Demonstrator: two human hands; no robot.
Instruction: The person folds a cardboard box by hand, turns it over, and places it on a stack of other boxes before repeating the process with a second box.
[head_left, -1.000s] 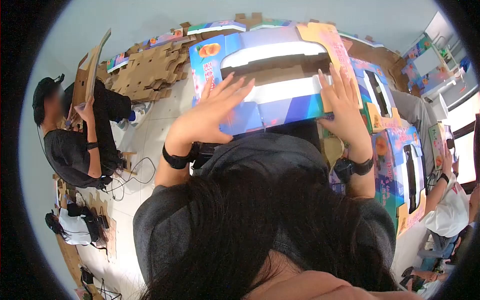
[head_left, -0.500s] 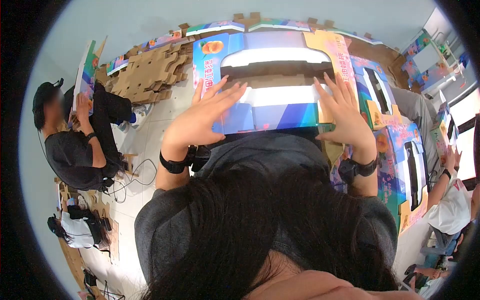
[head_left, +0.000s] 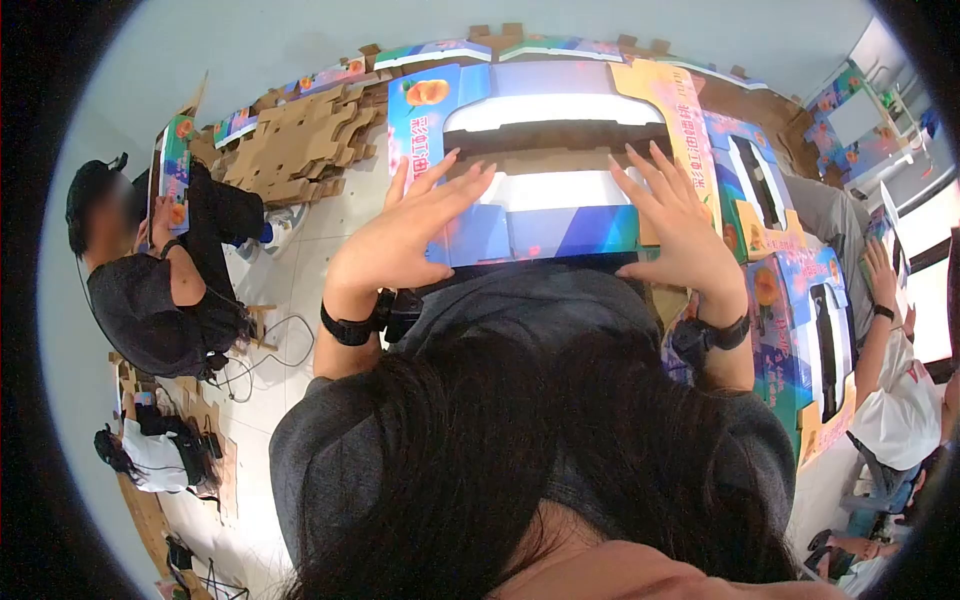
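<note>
In front of my body is a colourful printed cardboard box [head_left: 575, 232] with a wide opening in its top, white flaps and brown cardboard inside. My left hand [head_left: 405, 235] rests on the box's near left corner, fingers spread. On the near right part lies my right hand [head_left: 680, 225], its fingers also stretched out and apart, tips by the white flap. Neither hand grips anything. My palms hide parts of the printed sides.
Two similar printed boxes [head_left: 800, 330] stand to my right. Flattened brown cardboard [head_left: 300, 145] is piled at the far left. A person in black [head_left: 150, 310] sits at left with a printed box piece; a person in white [head_left: 900, 400] works at right. Cables [head_left: 262, 362] lie on the floor.
My right hand has slid slightly left along the box; my left hand stays nearly still. The person at left has lowered their printed piece, and the hands at right have shifted.
</note>
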